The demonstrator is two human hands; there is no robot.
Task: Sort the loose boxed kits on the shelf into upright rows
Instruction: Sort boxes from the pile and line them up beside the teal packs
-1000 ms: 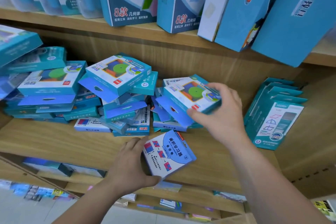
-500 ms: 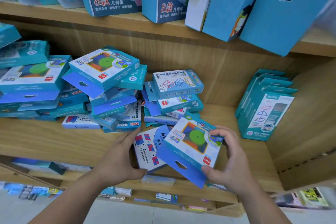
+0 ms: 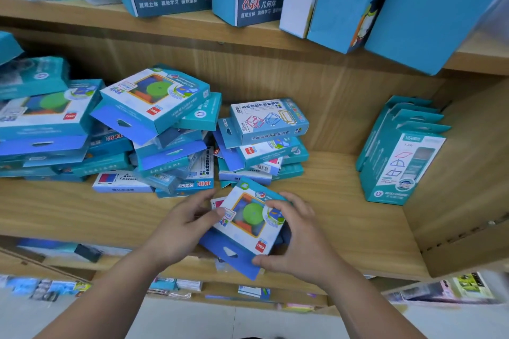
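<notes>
Green-disc kit box between left hand and right hand, both clasped on its edges.

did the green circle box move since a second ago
Yes. The green circle box came off the middle pile, toward the shelf's front edge, held by both hands.
</notes>
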